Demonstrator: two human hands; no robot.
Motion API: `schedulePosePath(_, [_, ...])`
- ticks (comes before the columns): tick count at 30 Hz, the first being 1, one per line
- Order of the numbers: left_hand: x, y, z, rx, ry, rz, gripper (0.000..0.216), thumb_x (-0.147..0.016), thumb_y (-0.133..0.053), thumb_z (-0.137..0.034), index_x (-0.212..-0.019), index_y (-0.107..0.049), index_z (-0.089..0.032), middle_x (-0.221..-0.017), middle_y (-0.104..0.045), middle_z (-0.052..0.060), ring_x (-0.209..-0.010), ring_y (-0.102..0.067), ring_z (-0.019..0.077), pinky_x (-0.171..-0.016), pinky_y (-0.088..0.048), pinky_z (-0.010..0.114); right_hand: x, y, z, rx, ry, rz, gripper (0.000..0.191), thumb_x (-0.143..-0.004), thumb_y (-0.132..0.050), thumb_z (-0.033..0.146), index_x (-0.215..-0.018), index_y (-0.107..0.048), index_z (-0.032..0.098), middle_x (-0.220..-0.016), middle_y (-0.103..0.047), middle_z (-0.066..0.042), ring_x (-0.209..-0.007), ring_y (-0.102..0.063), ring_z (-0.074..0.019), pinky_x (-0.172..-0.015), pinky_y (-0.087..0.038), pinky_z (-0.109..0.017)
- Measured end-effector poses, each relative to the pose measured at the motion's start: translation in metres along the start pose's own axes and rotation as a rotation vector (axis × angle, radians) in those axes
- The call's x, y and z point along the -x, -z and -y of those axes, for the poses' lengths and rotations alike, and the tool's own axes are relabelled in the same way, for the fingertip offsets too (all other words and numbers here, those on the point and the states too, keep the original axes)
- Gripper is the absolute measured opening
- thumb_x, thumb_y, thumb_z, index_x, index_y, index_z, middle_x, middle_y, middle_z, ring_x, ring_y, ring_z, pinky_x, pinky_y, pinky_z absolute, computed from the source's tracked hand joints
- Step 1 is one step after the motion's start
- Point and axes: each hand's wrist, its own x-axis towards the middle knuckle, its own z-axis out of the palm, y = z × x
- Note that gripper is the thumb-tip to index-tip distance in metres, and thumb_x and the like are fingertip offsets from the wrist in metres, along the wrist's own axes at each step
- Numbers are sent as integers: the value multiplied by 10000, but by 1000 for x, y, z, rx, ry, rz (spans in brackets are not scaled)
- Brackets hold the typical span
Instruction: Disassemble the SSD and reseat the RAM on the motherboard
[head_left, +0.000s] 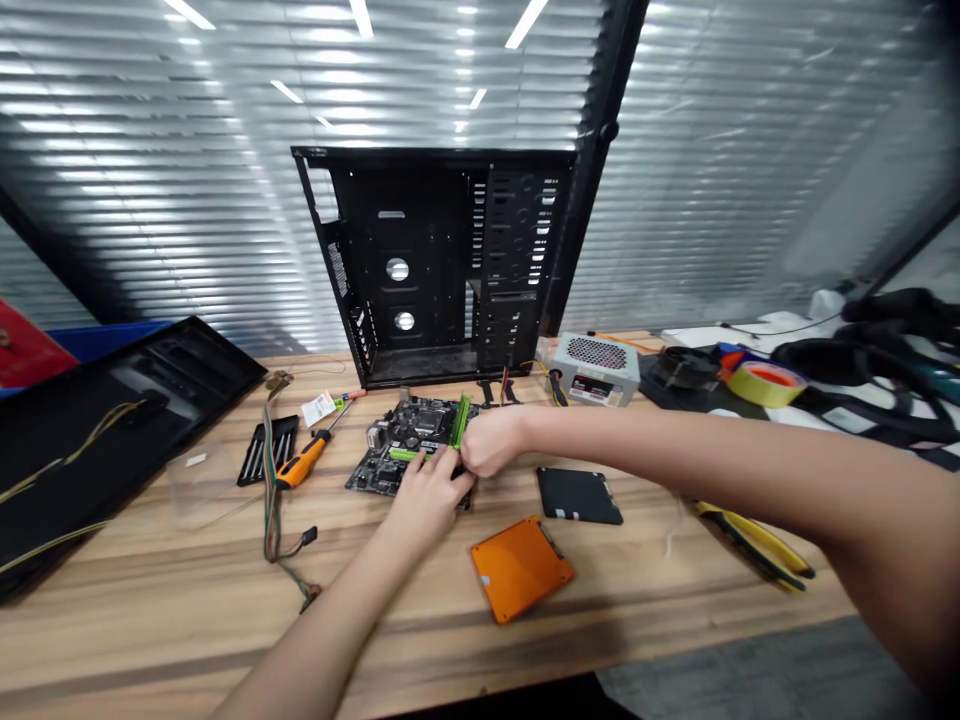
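A black motherboard (397, 455) lies flat on the wooden desk (165, 620), with an upright green memory module (460, 421) on its right side and a lower green strip (405, 454) across it. My left hand (427, 495) grips the right end of that strip, its fingers over the board's edge. My right hand (491, 442) comes in from the right, fingertips pressed at the lower end of the upright module. The hands nearly touch and hide the board's lower right part.
A black PC case (435, 270) stands behind the board. Nearby lie an orange screwdriver (304, 460), a black SSD (579, 496), an orange SSD (519, 568), loose wires (271, 490), a power supply (597, 368), and yellow-handled pliers (754, 540). A black case panel (112, 430) lies left.
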Motion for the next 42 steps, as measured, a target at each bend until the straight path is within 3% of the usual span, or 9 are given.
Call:
schedulePosePath(5, [0,2,-1,4,-2,7,291,-814,-549,-102,-1025,-710,-222,-1076,-594,128,-1020,-604,269,-924,-474,486,-3,-1,1,-5,4,-3,243,-806,-523,49,-599,-612,137,-600,-636,-64,-564,-585,-160,-525,-417,-277])
schedulePosePath(11, [0,-1,0,11,-14,-71,319,-815,-532,-77,-1039,-698,-232,-1035,-634,104,-1022,-610,271,-904,-470,471,21,5,-5,36,-46,24,214,-897,-441,53,-911,-651,88,-798,-672,-97,-673,-622,-172,-528,-412,-269])
schedulePosePath(15, [0,-2,0,0,-9,-91,357,-794,-538,-47,-1058,-687,-236,-1048,-650,91,-1041,-612,274,-896,-473,461,28,7,-11,52,-55,52,213,-926,-430,76,-1012,-625,90,-914,-670,-105,-789,-636,-185,-533,-413,-266])
schedulePosePath(22, [-1,-4,1,7,3,-56,333,-762,-545,-34,-965,-707,-243,-1074,-638,96,-1027,-616,271,-897,-473,465,3,21,3,60,0,126,217,-892,-480,68,-807,-676,103,-766,-683,-92,-696,-639,-200,-521,-405,-294])
schedulePosePath(25, [-1,-5,2,19,12,-63,355,-748,-560,-36,-990,-713,-247,-1096,-623,110,-1052,-604,286,-913,-465,486,6,35,7,72,-37,116,247,-898,-439,50,-832,-674,84,-784,-682,-113,-721,-645,-216,-529,-408,-303])
schedulePosePath(29, [-1,3,2,34,27,-32,381,-761,-555,-39,-1055,-701,-231,-1072,-623,116,-1052,-605,296,-924,-468,509,33,43,3,109,-200,76,248,-919,-399,57,-949,-643,84,-845,-670,-107,-754,-651,-217,-533,-416,-296])
schedulePosePath(33, [-1,12,1,21,29,28,417,-774,-538,-30,-1102,-684,-242,-1116,-618,110,-1059,-605,279,-951,-464,491,59,33,-5,109,-477,41,253,-949,-364,89,-1018,-605,120,-916,-664,-101,-781,-657,-192,-529,-402,-264])
schedulePosePath(39, [-1,17,4,18,16,70,441,-789,-512,-18,-1137,-674,-236,-1129,-615,113,-1078,-596,271,-968,-461,468,53,24,-14,32,-929,19,225,-906,-426,80,-989,-626,142,-957,-686,-112,-907,-652,-251,-631,-437,-308])
schedulePosePath(42, [-1,18,5,23,16,81,423,-799,-517,-36,-1137,-673,-238,-1138,-612,113,-1079,-592,272,-971,-459,474,39,31,-11,-10,-878,-10,147,-877,-519,133,-955,-643,151,-961,-696,-100,-947,-637,-262,-789,-438,-382])
